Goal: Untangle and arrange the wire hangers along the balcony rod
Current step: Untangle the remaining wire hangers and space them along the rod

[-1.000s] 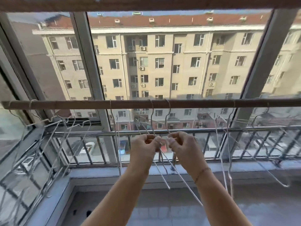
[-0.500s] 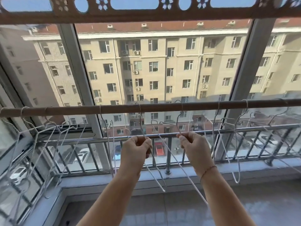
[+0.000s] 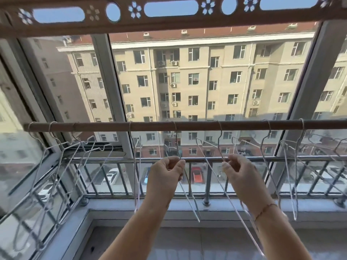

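Note:
A brown balcony rod [image 3: 197, 125] runs across the view with several thin white wire hangers hooked on it. My left hand [image 3: 165, 173] pinches one wire hanger [image 3: 188, 196] just below its hook. My right hand [image 3: 237, 171] pinches a second wire hanger [image 3: 216, 175], whose long lower wire slants down to the right past my wrist. The two held hangers hang apart on the rod. A bunch of hangers [image 3: 75, 158] crowds the rod's left end. Further hangers [image 3: 290, 175] hang to the right.
A single hanger [image 3: 137, 166] hangs just left of my left hand. Behind the rod stand a metal railing [image 3: 116, 161], a grey sill and window frames. A patterned brown beam [image 3: 169, 21] crosses overhead. Tiled floor lies below.
My hands have drawn apart, sliding the two held hangers away from each other along the rod. The view has tilted upward.

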Action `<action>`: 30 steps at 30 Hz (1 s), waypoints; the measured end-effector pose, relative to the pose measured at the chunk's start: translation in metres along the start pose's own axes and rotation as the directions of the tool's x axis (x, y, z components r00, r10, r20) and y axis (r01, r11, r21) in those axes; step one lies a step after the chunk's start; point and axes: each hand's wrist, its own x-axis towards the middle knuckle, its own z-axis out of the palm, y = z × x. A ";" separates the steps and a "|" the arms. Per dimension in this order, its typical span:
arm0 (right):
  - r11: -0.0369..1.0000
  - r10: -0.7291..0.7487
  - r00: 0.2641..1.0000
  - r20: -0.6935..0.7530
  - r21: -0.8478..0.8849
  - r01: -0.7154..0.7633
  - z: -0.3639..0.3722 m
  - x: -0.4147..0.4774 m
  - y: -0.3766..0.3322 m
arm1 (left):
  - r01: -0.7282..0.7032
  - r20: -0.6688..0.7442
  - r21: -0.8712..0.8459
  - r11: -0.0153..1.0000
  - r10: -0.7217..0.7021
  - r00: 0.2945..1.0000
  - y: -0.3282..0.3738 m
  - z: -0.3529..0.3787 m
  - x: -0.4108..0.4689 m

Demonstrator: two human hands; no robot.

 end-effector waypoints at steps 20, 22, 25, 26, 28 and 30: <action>0.937 -0.343 0.918 0.198 0.149 0.317 0.206 -0.105 -0.183 | -0.118 -0.457 0.344 0.932 0.276 0.846 -0.007 -0.276 0.025; 0.963 -0.259 0.942 0.212 0.137 0.234 0.239 -0.097 -0.189 | -0.084 -0.381 0.392 0.916 0.245 0.891 -0.011 -0.285 0.032; 0.982 -0.151 0.961 0.232 0.145 0.120 0.278 -0.086 -0.192 | -0.070 -0.290 0.450 0.890 0.220 0.931 -0.018 -0.293 0.045; 0.985 -0.122 0.965 0.231 0.144 0.091 0.287 -0.083 -0.192 | -0.064 -0.267 0.458 0.887 0.206 0.941 -0.020 -0.294 0.048; 0.991 -0.081 0.971 0.224 0.119 0.056 0.300 -0.079 -0.194 | -0.048 -0.239 0.449 0.892 0.172 0.956 -0.023 -0.295 0.052; 0.995 -0.057 0.976 0.211 0.092 0.038 0.308 -0.075 -0.195 | -0.036 -0.222 0.437 0.899 0.147 0.964 -0.024 -0.297 0.054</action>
